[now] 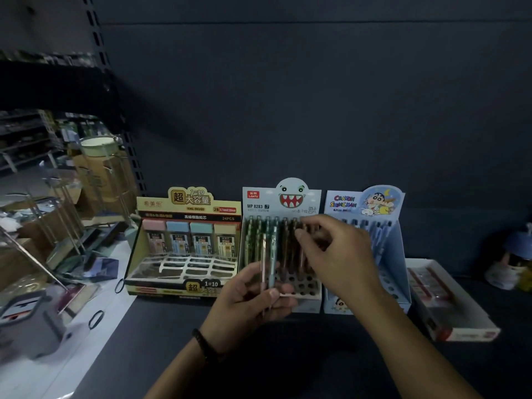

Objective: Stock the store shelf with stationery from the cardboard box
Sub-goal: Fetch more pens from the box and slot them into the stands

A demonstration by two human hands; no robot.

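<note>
On the dark shelf (172, 326) stands a white monster-face pencil display box (290, 194), its holed tray partly filled with upright mechanical pencils (259, 234). My left hand (247, 300) grips two pencils (267, 260), one pink and one teal, upright in front of the box. My right hand (336, 251) reaches over the box's back rows with fingertips pinching the top of a brown pencil (299, 249) standing in the tray.
A yellow lead-refill display box (187, 214) stands left of the monster box, a blue Crayon Shin-chan pen box (394, 240) right of it. A flat white-and-red box (449, 303) lies further right, near a small figurine (509, 263). Left of the shelf upright, cartons and wire racks (95, 180) crowd the floor.
</note>
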